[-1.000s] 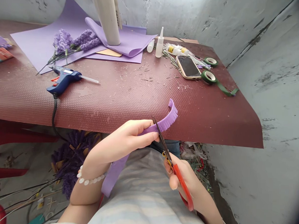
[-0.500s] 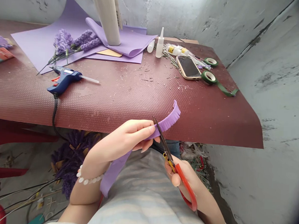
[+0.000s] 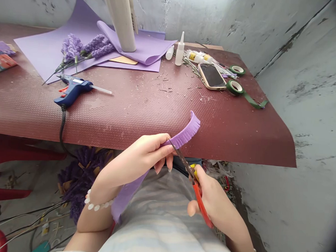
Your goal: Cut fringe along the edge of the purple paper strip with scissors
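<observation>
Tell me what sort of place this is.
Probably a craft workspace: glue gun on the table, purple flowers on a purple sheet, scissors in the right hand.

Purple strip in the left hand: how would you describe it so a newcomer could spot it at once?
Start at the dark red tabletop and go to its near edge, where the left hand is. It pinches the purple strip beside the red-handled scissors. Unlike the broad purple sheets farther back, this is narrow, its far end cut into fringe along one edge.
</observation>
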`<state>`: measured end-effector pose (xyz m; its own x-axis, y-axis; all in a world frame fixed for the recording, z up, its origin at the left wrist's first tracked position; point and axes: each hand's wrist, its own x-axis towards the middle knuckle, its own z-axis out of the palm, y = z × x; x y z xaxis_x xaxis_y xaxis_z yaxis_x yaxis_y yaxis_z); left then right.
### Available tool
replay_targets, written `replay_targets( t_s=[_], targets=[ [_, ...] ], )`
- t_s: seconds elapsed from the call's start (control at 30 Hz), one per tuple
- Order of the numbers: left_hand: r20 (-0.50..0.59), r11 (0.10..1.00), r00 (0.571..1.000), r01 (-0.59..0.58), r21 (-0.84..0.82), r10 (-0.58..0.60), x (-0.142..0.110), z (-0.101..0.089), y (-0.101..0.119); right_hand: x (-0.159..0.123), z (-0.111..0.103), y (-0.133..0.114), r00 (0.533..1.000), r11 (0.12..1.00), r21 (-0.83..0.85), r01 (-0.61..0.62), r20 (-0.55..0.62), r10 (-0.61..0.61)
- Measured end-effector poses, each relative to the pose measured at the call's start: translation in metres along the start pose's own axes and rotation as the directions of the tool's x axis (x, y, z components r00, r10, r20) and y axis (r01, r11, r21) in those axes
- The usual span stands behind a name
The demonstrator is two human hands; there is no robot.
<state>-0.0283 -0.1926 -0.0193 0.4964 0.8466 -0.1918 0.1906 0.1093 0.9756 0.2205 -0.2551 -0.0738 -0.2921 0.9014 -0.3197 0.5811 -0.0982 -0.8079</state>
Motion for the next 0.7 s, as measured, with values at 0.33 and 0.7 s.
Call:
replay_targets(
  t_s=[0.33,0.7],
  targets=[
    [0.022,0.978,0.999,-0.039,0.204,0.036,0.0044,-0.0011,-0.0028,0.0013,0.0099,0.0094,0.997,0.997,0.049,-0.064,-0.046,0.067],
    [0.043,0.976,0.999,-0.035,0.214,0.027,0.0033,-0.0032,-0.0025,-0.0041,0.0068,0.0101,0.991,0.978,0.188,-0.090,0.119,0.068]
  ],
)
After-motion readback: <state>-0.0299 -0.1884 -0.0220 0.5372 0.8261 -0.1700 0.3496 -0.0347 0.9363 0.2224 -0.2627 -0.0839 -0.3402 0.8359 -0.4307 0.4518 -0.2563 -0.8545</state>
